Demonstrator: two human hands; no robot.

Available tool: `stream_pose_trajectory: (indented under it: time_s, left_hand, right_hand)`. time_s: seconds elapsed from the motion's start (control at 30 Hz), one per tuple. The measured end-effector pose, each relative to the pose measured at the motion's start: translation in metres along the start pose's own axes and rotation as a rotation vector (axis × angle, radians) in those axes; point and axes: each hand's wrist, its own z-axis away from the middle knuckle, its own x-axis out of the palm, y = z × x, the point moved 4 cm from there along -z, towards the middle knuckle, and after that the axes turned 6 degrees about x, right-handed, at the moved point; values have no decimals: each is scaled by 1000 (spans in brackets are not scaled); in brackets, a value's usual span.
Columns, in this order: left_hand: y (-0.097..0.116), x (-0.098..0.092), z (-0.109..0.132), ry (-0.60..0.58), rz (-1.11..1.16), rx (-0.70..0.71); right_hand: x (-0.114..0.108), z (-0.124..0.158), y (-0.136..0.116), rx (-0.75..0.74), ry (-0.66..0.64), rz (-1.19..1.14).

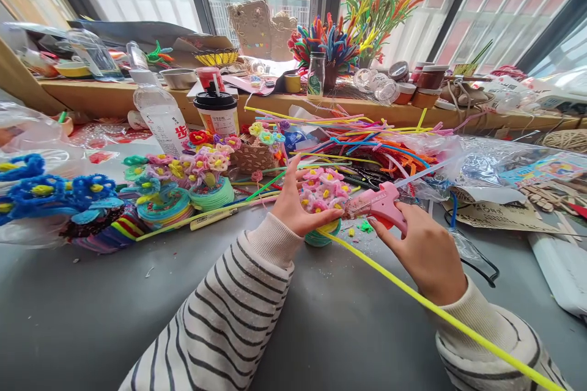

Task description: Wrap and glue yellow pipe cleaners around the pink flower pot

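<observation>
My right hand (426,250) is wrapped round the handle of a pink glue gun (385,204). The gun's nozzle points left, close against a small pot of pink pipe-cleaner flowers (323,189). At the flowers' left side, my left hand (293,198) grips the pot with its thumb across the front and its fingers behind. Below the thumb shows the pot's teal wrapped base (322,237). From the pot's front a long yellow pipe cleaner (413,299) runs to the lower right, passing in front of my right wrist. Whether the nozzle touches the pot I cannot tell.
More flower pots (211,192) stand to the left, with blue flowers (68,189) beside them. Behind lies a heap of loose pipe cleaners (394,149). A water bottle (158,113) and a lidded cup (217,113) stand at back left. A black cable (486,272) lies at right.
</observation>
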Motion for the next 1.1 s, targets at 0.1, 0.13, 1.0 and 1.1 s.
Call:
stream_pose_trajectory:
  time_s: [0.1, 0.13, 1.0, 1.1]
  left_hand:
    - [2, 2, -3, -2, -61, 36]
    - [2, 2, -4, 15, -63, 31]
    - [12, -4, -1, 17, -160, 32]
    - [14, -8, -6, -23, -57, -65]
  right_hand:
    - [0, -2, 0, -15, 3, 12]
    - [0, -2, 0, -19, 6, 16]
    - [5, -1, 1, -84, 53, -41]
    - [6, -1, 2, -83, 22, -33]
